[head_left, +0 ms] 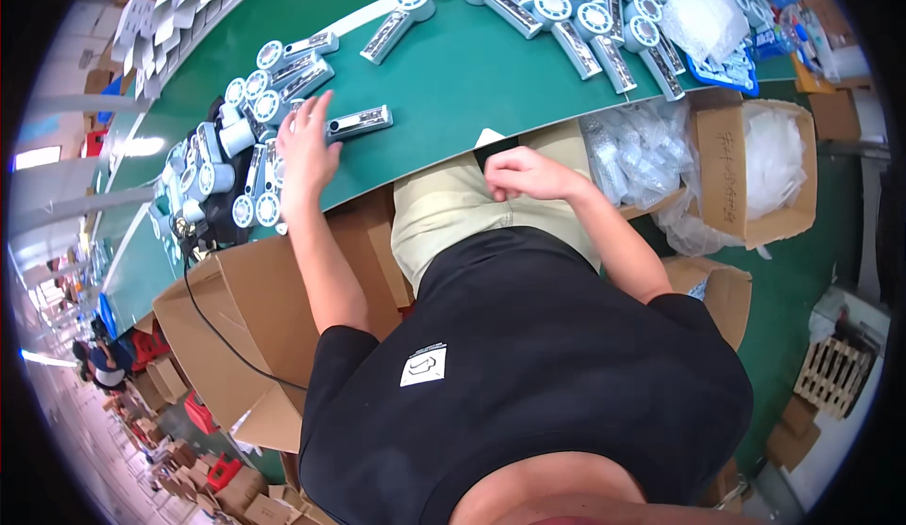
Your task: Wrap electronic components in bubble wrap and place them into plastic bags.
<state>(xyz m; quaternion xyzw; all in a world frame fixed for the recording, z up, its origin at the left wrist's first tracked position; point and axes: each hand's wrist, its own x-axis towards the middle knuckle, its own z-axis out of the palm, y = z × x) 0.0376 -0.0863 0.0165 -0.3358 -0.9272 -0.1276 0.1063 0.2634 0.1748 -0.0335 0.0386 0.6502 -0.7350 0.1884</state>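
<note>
My left hand [307, 152] is over the left part of the table, fingers spread. Just right of its fingers lies a light blue handheld unit [360, 122] with a long open handle; its other end is hidden behind the hand, and I cannot tell whether they touch. Several similar units with round, white-ringed heads [268, 106] are bunched to the left of this hand. My right hand [528, 174] is curled closed over my lap, close to the table's front edge. Its palm is hidden, so anything inside does not show.
More units [574, 49] lie in rows at the back right of the green table [453, 82], beside a blue tray [727, 80]. One unit [387, 33] lies apart near the middle. Cardboard boxes [250, 322] stand below left; another box [722, 171] and clear plastic bags [637, 148] are at right.
</note>
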